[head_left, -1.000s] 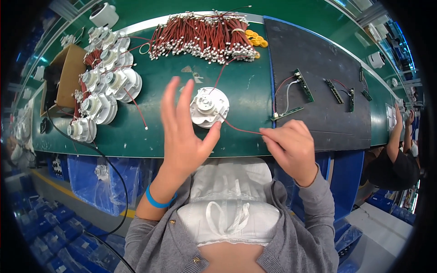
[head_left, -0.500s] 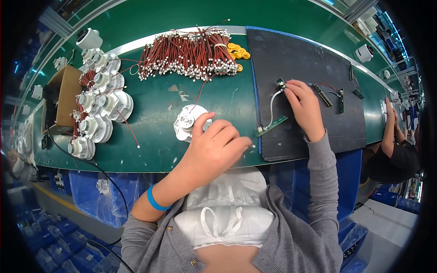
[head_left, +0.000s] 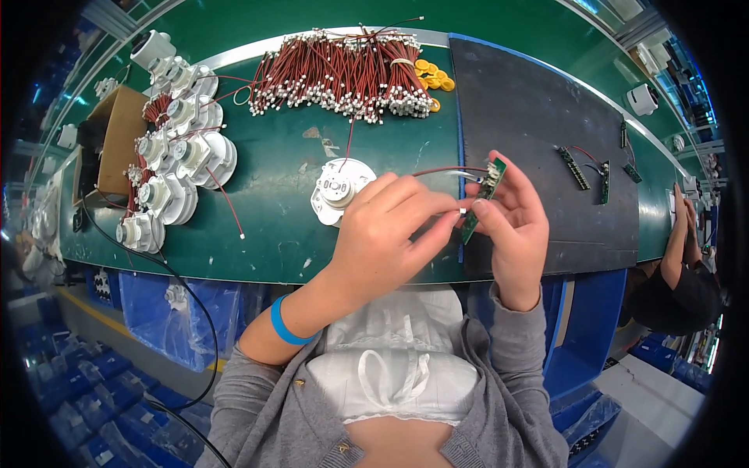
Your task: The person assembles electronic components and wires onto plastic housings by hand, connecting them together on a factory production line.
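Observation:
In my right hand (head_left: 516,230) a narrow green circuit board (head_left: 488,189) is gripped between thumb and fingers, tilted upright. My left hand (head_left: 382,234) meets it with fingertips pinched on a small white plug (head_left: 462,211), close against the board's face. Whether the plug is seated in a socket cannot be told. Behind the fingers a dark red wire (head_left: 449,169) runs to the board. Just beyond my left hand a round white motor unit (head_left: 337,187) lies on the green table, partly covered by that hand.
A bundle of red wires with white plugs (head_left: 335,74) lies at the back, beside yellow discs (head_left: 434,76). Several white motor units (head_left: 199,156) and a cardboard box (head_left: 125,148) stand at left. More boards (head_left: 576,168) rest on the black mat (head_left: 530,101). Another person (head_left: 677,265) is at far right.
My right hand has lifted the circuit board off the black mat and brought it left and nearer. My left hand has shifted right, bringing the plug up to the board.

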Motion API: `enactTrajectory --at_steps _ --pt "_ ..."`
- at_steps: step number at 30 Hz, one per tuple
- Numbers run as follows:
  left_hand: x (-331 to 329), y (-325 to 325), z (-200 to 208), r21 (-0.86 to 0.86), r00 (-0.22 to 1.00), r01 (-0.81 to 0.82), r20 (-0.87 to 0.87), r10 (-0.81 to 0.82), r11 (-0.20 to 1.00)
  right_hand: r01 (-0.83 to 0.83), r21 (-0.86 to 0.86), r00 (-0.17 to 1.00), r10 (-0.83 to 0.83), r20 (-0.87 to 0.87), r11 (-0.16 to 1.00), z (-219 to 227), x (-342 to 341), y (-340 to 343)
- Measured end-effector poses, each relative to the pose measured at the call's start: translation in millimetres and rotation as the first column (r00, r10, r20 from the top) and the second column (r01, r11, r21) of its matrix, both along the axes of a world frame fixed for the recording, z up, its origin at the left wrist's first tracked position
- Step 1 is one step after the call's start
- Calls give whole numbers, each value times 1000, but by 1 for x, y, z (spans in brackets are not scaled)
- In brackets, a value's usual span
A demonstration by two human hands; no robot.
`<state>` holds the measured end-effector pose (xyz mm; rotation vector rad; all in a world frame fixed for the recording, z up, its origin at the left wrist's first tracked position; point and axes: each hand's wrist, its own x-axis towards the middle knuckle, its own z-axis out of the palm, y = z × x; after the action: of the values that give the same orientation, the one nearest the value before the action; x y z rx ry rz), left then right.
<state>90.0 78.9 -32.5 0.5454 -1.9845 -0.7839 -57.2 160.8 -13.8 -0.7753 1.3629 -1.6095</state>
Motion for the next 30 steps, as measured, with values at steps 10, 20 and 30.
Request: enactTrajectory --at_steps 10,20,30 --pt "10 -6 -17 -147 997 -64 39 70 987 -76 -64 994 80 72 995 -19 20 5" --pt "9 -4 -37 -197 957 -174 -267 118 965 -9 -8 997 9 75 1000 -17 20 9" --pt "10 -3 -21 -473 968 -226 -206 143 851 -21 3 998 21 51 1000 -17 13 17"
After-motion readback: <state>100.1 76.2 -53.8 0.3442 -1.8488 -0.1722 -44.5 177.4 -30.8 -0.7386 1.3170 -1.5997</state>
